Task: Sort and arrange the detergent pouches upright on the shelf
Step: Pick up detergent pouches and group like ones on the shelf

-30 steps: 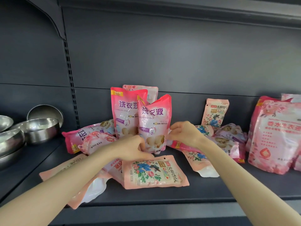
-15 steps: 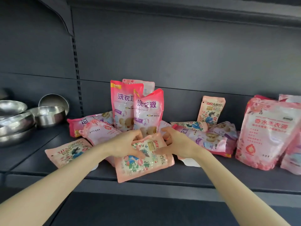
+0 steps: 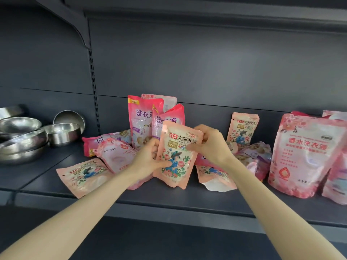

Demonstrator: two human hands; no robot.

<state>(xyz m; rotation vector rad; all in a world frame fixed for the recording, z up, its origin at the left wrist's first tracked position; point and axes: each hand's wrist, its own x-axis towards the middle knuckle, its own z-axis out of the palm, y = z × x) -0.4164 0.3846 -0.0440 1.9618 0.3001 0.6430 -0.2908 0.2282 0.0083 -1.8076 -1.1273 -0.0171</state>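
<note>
A small peach floral detergent pouch (image 3: 176, 156) is held upright over the middle of the dark shelf (image 3: 169, 197). My left hand (image 3: 148, 158) grips its left edge and my right hand (image 3: 210, 143) pinches its upper right corner. Behind it two tall pink pouches (image 3: 142, 119) stand upright. A matching floral pouch (image 3: 242, 132) stands against the back wall. Flat floral pouches lie at the left (image 3: 82, 175) and under my right arm (image 3: 216, 177). Other pink pouches (image 3: 112, 152) lie in a pile.
Several steel bowls (image 3: 24, 139) are stacked at the far left of the shelf. Large pink pouches (image 3: 304, 154) stand at the right end. A purple-pink pouch (image 3: 257, 156) lies beside them. The shelf upright (image 3: 93, 91) runs up the back wall.
Both hands took the flat floral pouch from the shelf front, lifted it and turned it upright. The view shifted so the shelf sits higher and further right.
</note>
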